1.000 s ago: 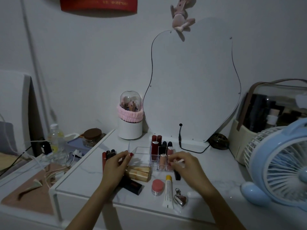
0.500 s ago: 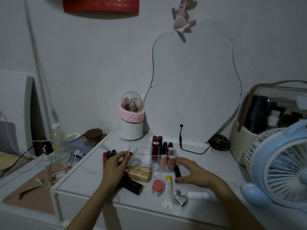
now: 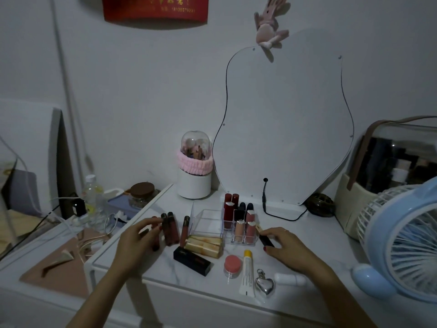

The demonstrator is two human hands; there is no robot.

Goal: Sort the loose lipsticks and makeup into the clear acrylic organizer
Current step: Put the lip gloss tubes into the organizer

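The clear acrylic organizer (image 3: 208,223) stands mid-table; its big left compartment is empty and its right slots hold several upright lipsticks (image 3: 238,218). My left hand (image 3: 137,240) is left of it, fingertips pinched on a dark red lip tube (image 3: 155,242) beside two more tubes (image 3: 170,230). My right hand (image 3: 286,247) grips a black lipstick (image 3: 266,240) lying just right of the organizer. Loose in front are gold lipsticks (image 3: 205,246), a black box (image 3: 192,260), a pink jar (image 3: 233,263), a yellow-capped tube (image 3: 247,274) and a white stick (image 3: 289,279).
A blue fan (image 3: 406,245) fills the right side, with a cosmetics case (image 3: 397,166) behind it. A mirror (image 3: 283,126) and its cable (image 3: 279,215) stand at the back, next to a brush holder (image 3: 194,178). A silver heart keychain (image 3: 264,286) lies near the table's front edge.
My right hand set down the white stick at the right front and took hold of the black lipstick. My left hand moved left from the organizer to the dark red tubes.
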